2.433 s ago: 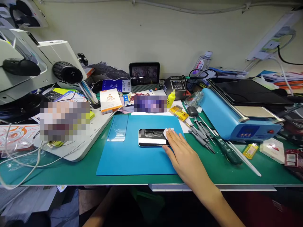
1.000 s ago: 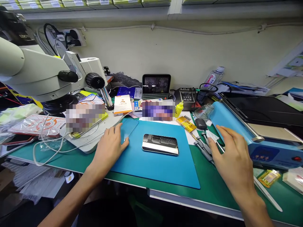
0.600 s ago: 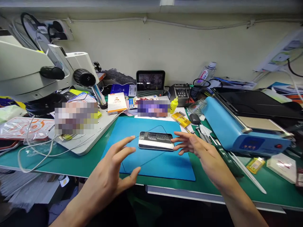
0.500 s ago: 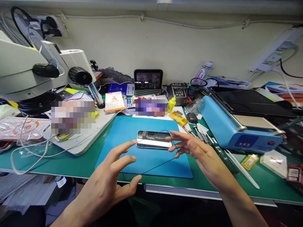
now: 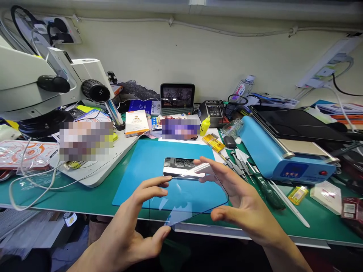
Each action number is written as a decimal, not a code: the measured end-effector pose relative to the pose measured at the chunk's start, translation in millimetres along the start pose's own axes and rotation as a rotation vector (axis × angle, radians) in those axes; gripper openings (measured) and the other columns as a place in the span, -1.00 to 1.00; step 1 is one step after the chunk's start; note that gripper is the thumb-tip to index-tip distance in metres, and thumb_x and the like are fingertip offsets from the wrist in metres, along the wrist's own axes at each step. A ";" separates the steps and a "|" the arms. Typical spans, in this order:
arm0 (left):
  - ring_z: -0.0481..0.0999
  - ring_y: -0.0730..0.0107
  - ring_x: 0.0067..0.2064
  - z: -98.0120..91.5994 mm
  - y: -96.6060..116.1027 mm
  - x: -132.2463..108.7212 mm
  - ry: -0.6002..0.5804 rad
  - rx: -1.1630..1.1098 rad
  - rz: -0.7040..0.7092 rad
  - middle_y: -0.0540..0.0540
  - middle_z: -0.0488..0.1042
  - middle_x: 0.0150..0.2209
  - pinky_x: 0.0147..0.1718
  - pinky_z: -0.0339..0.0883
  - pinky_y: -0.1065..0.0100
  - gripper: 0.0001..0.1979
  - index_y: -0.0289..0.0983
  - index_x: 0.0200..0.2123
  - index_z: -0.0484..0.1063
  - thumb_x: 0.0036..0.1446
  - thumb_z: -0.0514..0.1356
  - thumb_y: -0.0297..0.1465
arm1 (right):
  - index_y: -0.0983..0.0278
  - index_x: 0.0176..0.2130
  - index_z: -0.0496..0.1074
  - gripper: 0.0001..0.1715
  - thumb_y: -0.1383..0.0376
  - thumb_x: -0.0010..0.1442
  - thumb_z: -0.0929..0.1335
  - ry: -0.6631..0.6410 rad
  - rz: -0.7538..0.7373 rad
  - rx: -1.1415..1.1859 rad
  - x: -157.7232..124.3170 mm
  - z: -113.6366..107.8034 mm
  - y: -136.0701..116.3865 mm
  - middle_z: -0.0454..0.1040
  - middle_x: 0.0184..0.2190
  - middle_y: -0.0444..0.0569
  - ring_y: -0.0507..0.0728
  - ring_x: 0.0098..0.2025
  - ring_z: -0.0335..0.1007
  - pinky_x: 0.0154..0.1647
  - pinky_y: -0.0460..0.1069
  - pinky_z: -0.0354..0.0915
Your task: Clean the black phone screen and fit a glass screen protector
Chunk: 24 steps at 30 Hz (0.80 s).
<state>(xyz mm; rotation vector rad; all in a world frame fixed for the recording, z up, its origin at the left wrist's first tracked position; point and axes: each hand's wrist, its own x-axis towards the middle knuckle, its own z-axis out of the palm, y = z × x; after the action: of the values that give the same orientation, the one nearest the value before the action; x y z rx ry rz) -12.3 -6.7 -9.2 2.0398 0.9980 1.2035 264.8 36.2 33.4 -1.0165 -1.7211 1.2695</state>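
Note:
Between my hands is a clear glass screen protector (image 5: 184,204) with a thin dark border, tilted over the mat and bright with reflections. My left hand (image 5: 141,215) grips its left end by the edges, thumb below and fingertips above. Around the right end curls my right hand (image 5: 229,189), its fingers at the far edge and its thumb by the near corner. Beyond the glass, a smartphone (image 5: 176,162) lies face up on the blue mat (image 5: 133,166), its dark screen mirroring light. My right fingers and the glass partly cover the phone.
A microscope (image 5: 31,87) stands at left. Right of the mat lie screwdrivers (image 5: 236,166), a white pry stick (image 5: 292,206) and a blue heating machine (image 5: 272,151). A yellow bottle (image 5: 204,126), boxes and a small display (image 5: 177,96) sit along the back.
The screen protector has tilted, so its surface now catches reflections. My right hand has turned, bringing its thumb into view near the lower right corner. The phone stays put.

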 end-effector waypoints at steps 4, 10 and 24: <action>0.40 0.10 0.33 -0.9 -0.7 1.2 -0.035 0.050 0.019 -0.26 0.33 0.33 0.26 0.40 0.11 -0.46 -0.13 0.28 0.24 0.27 0.28 -0.40 | -0.12 0.35 0.31 -0.10 0.02 0.13 0.59 0.003 -0.006 0.062 0.4 3.9 -1.3 0.31 0.41 -0.09 0.34 0.44 0.19 0.40 0.21 0.28; 0.39 0.13 0.33 -3.4 1.0 3.0 -0.068 0.175 0.082 -0.24 0.27 0.36 0.23 0.43 0.19 -0.43 -0.13 0.34 0.24 0.30 0.24 -0.40 | -0.10 0.37 0.27 -0.11 0.05 0.16 0.57 -0.010 0.001 0.127 -4.5 4.1 -0.4 0.34 0.39 -0.03 0.35 0.42 0.24 0.38 0.25 0.30; 0.45 0.17 0.26 -4.3 5.4 7.1 -0.082 0.208 0.099 -0.24 0.24 0.36 0.14 0.49 0.24 -0.52 -0.15 0.27 0.31 0.30 0.21 -0.43 | -0.07 0.36 0.28 -0.15 0.07 0.20 0.56 -0.006 -0.030 0.137 -3.1 3.4 2.4 0.37 0.37 0.04 0.36 0.42 0.25 0.27 0.22 0.42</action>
<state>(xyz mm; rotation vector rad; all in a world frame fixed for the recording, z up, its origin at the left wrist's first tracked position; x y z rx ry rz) -12.2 -3.5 0.1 2.3046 1.0301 1.0945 263.3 32.6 29.9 -0.9049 -1.6237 1.3529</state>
